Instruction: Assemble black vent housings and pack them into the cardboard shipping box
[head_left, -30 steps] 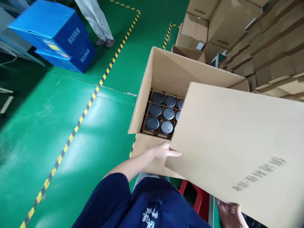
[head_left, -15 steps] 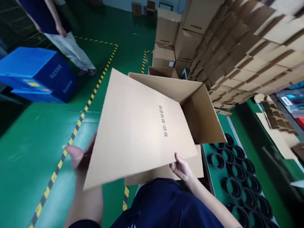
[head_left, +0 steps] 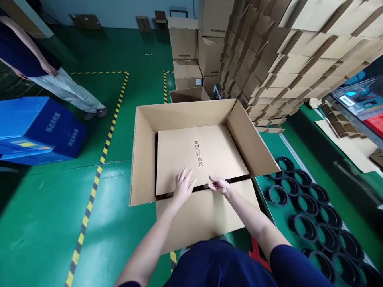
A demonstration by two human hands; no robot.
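A flat cardboard sheet [head_left: 176, 155] with dark printed characters lies inside a large cardboard box [head_left: 143, 159], a dark gap showing along its edges. The box's flaps stand up and outward, and the near flap [head_left: 206, 217] folds down toward my body. My left hand [head_left: 183, 185] rests over the sheet's near edge, fingers spread. Near that same edge, to the right, is my right hand [head_left: 219, 185], its fingers loosely extended with nothing visible in them. What lies beneath the sheet is hidden.
Several black rings [head_left: 302, 203] stand on a green surface at right. Stacked folded cardboard [head_left: 287, 71] rises behind them, with closed boxes [head_left: 187, 73] beyond. Blue boxes [head_left: 38, 127] and a standing person [head_left: 60, 79] are at left. Yellow-black tape [head_left: 101, 159] marks the floor.
The cardboard sheet has gone from being held tilted above the box to lying flat inside it. Both hands have let go of their grip; my left hand has come rightward to its near edge.
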